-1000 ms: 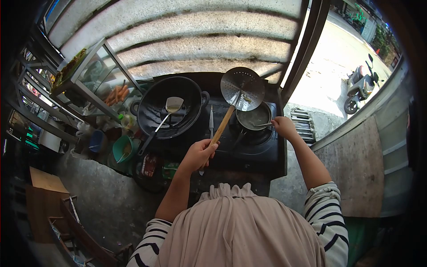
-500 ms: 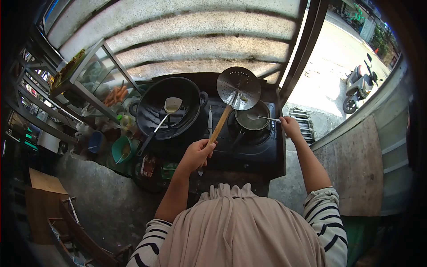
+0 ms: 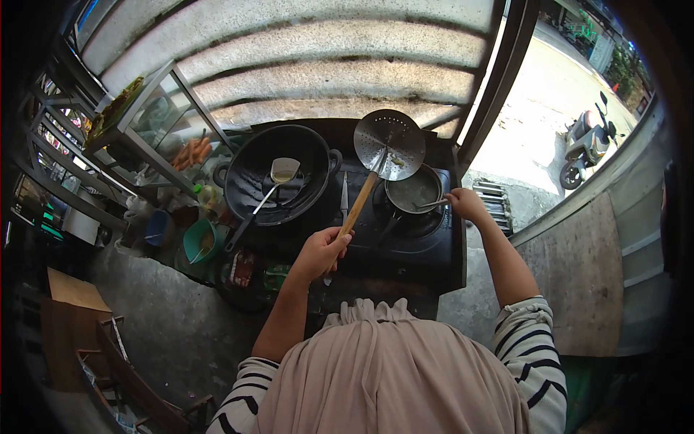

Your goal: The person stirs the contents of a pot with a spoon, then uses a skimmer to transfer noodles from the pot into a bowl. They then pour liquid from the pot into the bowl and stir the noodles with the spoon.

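so the small pot (image 3: 393,205) is sitting just to the left of the right hand (image 3: 466,204), and that's the nearer hand by a good bit. from the left hand (image 3: 323,253) it's lying farther out and off to the right. the right hand is pinching the end of a metal spoon (image 3: 434,205), whose long axis is running sideways, leftward from the fingers and over the rim into the pot. can't really tell how deep the tip is going, the liquid's looking murky. the left hand is closing in a fist around the wooden handle of a big perforated skimmer (image 3: 389,141), and that one's pointing away from the body, slanting a bit rightward, so its disc is ending up out past both hands. the disc is overlapping the pot's far left edge from this angle, but i can't tell if they're actually touching. the knife (image 3: 344,194) is lying just ahead of the left hand, and the wok (image 3: 246,166) is resting out to that hand's left.
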Demonstrator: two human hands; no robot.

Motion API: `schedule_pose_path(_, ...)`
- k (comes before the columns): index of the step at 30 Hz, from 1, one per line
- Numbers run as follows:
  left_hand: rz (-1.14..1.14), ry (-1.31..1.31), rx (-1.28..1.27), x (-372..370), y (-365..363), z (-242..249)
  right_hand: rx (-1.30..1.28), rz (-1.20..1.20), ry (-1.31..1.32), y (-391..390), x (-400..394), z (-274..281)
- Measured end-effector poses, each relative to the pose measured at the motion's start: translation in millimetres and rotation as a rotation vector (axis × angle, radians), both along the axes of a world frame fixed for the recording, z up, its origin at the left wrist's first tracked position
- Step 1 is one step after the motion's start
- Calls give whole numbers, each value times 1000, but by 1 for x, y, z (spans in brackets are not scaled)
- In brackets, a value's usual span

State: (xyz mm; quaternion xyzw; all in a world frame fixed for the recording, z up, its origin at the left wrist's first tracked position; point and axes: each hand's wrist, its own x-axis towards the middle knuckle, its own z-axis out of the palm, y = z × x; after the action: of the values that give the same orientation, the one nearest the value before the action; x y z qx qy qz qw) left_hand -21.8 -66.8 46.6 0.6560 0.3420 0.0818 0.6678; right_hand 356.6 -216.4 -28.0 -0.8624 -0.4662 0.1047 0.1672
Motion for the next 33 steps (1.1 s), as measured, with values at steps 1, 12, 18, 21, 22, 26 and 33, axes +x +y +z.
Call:
schedule_pose_path(1,3,-1,-1,-1,0,0,-12,-36,102,-3,6,-4)
schedule_pose_path(12,1,11,4,5,2,1,86,-318,694,-19,5,-7)
schedule_pose_path(18,24,15,41,10,4,-3,142,-238,617,-23,34,11)
schedule_pose_path(21,42,30,56,13,7,-9,155,-250,593,-23,44,30)
schedule_pose_path(22,41,29,56,13,7,-11,172,-244,621,-22,47,37)
schedule_pose_path(26,30,84,47,18,7,-22,239,-219,618,-10,43,61)
schedule_pose_path(33,-48,93,-48,23,2,-18,482,-125,-89,7,-3,83)
